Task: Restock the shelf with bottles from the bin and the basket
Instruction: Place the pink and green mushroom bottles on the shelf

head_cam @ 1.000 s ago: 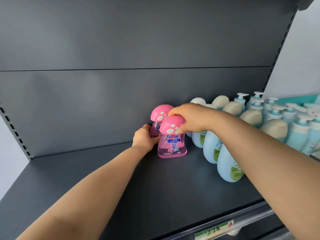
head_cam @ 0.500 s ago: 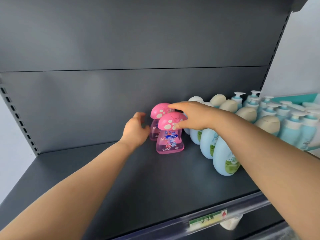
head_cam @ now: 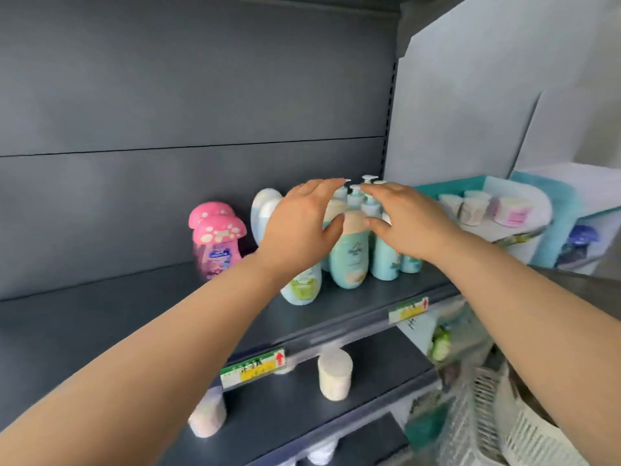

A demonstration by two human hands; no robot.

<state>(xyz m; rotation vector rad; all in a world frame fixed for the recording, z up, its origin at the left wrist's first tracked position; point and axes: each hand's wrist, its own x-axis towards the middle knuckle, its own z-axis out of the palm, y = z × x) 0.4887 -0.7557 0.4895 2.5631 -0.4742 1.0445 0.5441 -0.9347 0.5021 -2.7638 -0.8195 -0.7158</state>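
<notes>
both hands, left hand (head_cam: 299, 227) and right hand (head_cam: 408, 223), hover spread and empty before pale blue bottles (head_cam: 349, 253) upright on the shelf (head_cam: 100, 327); likely smooth, weighty plastic, best gripped round the body.

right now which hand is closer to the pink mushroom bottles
Left. The left hand hangs open just right of the pink mushroom bottles, not touching them. The right hand is farther right, open over the blue pump bottles.
</notes>
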